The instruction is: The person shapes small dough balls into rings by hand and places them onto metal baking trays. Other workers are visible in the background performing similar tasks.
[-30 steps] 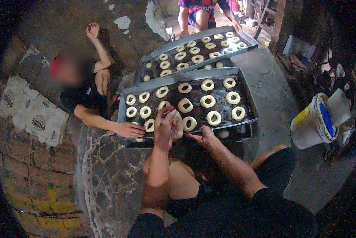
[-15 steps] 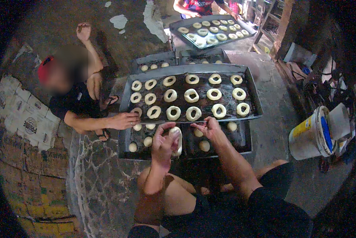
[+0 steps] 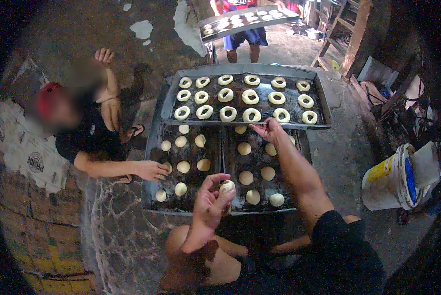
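Observation:
My left hand is closed on a piece of pale dough, pinched between thumb and fingers above the near edge of the lower trays. With its fingers on the near rim, my right hand grips a metal baking tray that bears several dough rings. This tray lies over the far part of two lower trays. Round dough balls are spread on those trays.
At my left, a person's hand touches a dough ball at the tray's left side. Another person at the back carries a tray of dough rings. A white bucket stands at my right, and flattened cardboard lies at far left.
The tray of rings has moved away from me, uncovering more dough balls. My left hand has come lower with its dough. The person at the back has moved farther off with the carried tray.

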A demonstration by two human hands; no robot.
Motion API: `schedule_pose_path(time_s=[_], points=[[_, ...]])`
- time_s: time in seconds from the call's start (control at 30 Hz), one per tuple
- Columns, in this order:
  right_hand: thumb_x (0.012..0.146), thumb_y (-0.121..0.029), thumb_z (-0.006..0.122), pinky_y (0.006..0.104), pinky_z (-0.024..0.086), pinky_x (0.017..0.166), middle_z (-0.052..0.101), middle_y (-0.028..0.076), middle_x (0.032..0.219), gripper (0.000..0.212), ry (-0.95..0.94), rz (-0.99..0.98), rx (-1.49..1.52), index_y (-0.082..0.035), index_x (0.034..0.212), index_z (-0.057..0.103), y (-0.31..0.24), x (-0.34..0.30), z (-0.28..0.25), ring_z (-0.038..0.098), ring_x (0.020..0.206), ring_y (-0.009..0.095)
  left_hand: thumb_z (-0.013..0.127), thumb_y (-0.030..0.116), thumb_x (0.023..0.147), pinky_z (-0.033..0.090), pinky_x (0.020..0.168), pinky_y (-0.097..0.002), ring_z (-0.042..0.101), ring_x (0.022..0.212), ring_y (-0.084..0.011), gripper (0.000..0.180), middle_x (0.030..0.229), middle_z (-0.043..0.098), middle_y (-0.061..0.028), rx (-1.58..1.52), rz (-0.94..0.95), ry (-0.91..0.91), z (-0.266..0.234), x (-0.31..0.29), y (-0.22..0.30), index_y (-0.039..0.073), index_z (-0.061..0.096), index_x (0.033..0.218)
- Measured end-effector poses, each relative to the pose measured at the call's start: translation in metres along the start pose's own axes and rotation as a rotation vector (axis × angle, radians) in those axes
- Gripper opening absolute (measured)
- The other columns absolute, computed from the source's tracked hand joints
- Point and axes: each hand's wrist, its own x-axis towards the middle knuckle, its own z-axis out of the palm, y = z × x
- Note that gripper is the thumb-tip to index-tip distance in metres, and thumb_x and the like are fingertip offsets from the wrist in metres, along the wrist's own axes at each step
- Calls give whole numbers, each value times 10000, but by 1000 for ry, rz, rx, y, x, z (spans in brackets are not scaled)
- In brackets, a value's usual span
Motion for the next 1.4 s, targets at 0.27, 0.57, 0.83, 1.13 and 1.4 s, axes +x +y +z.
schedule_pose_path(time_s=[0.27,0.57,0.83,1.13,1.4], points=[[930,-135,605,394,585,829,656,147,1142,549,-61,-183,-621,-108,1437,395,43,-60,32,659,1056,261,680,197,899,370,483,-201,501,560,-52,351,752,604,-2,39,-120,-62,-15,21,10,101,549,1211],[930,-147,635,369,478,977,677,112,1161,356,-312,-285,-1320,-16,1258,595,116,-259,89,620,1102,183,565,277,1002,392,521,-223,519,631,-73,303,797,586,-21,-237,-190,-256,3,60,30,59,559,1212],[873,-90,569,275,523,636,584,41,829,426,-322,-486,-1026,-11,1287,509,68,-250,161,618,698,143,536,293,999,439,614,-338,530,677,-151,355,789,597,-48,-556,32,-452,10,134,99,62,539,1268],[868,-86,591,239,444,560,595,3,715,216,-137,-395,-888,-12,1051,678,-44,-71,195,562,612,93,586,361,952,525,878,-478,638,985,-314,476,1161,635,-191,-770,-49,-474,-7,314,59,17,556,1280],[801,-317,727,404,548,709,735,125,888,337,399,-547,-1842,-47,1003,740,-121,61,116,706,797,238,614,298,938,507,880,-413,644,1001,-266,440,1084,677,-153,-362,-268,-174,-3,409,100,67,505,1297]])
